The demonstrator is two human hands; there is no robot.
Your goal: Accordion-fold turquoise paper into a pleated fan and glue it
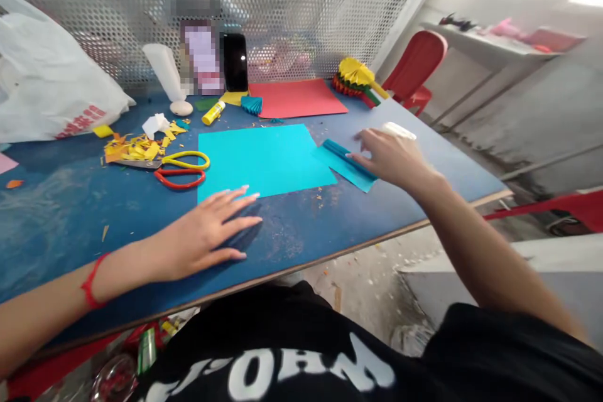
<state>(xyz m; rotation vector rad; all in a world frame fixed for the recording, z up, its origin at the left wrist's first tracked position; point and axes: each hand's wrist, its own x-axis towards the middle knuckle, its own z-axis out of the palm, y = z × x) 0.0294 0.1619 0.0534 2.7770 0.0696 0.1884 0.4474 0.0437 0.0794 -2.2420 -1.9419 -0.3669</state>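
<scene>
My left hand lies flat on the blue table, fingers stretched out, fingertips touching the near edge of a large cyan paper sheet. My right hand reaches to the right of that sheet and rests on a smaller cyan paper piece with a folded strip along its edge. Its fingers are extended and press down on the piece. A red thread band circles my left wrist.
Scissors with red and yellow handles lie left of the sheet beside yellow paper scraps. A glue stick, red paper sheet, folded paper fans, a phone and a white plastic bag sit farther back. A red chair stands right.
</scene>
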